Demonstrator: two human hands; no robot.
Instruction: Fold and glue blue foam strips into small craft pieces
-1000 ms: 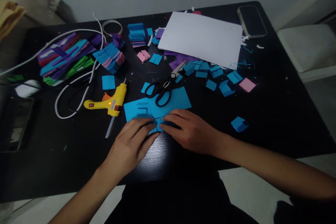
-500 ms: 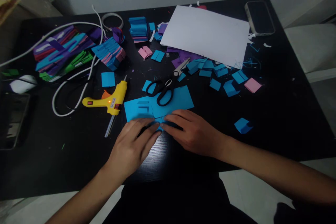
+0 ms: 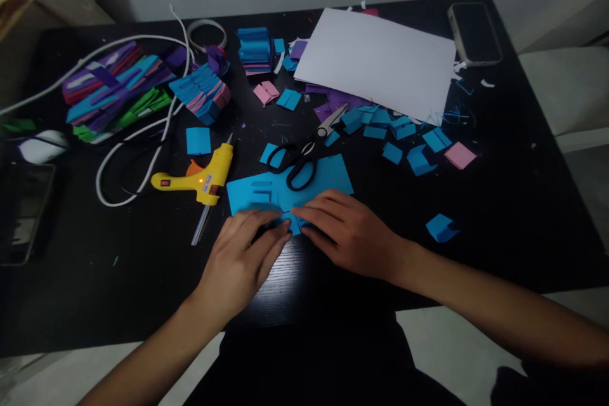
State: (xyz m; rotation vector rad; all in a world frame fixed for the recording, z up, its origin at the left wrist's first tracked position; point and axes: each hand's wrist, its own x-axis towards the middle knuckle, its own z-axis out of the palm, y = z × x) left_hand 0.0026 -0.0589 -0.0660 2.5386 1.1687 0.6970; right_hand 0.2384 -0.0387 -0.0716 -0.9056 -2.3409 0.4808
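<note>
A small folded piece of blue paper [image 3: 294,224] lies at the near edge of a larger blue paper sheet [image 3: 333,176]. My left hand [image 3: 242,254] has its fingertips pressed on the small piece's left side. From the right, my right hand [image 3: 354,228] pinches and presses its other side, the fingers partly hiding it. Black-handled scissors [image 3: 308,151] rest on the sheet's upper part, blades pointing away to the right. To the left of the sheet lies a yellow hot glue gun [image 3: 209,179] with a small orange light lit and a clear glue stick in its back.
Several folded blue squares [image 3: 375,122] lie right of the scissors, below white paper [image 3: 375,60]. Bundled coloured paper strips [image 3: 114,85], a paper-fold stack [image 3: 202,92], a white cable [image 3: 107,185], and a tape roll [image 3: 207,32] occupy the left. Phones lie at far left and back right [image 3: 476,35].
My right hand's fingertips have shifted slightly up and apart from the left thumb, showing more of the folded blue paper. The whole view has drifted a little; other things stay put.
</note>
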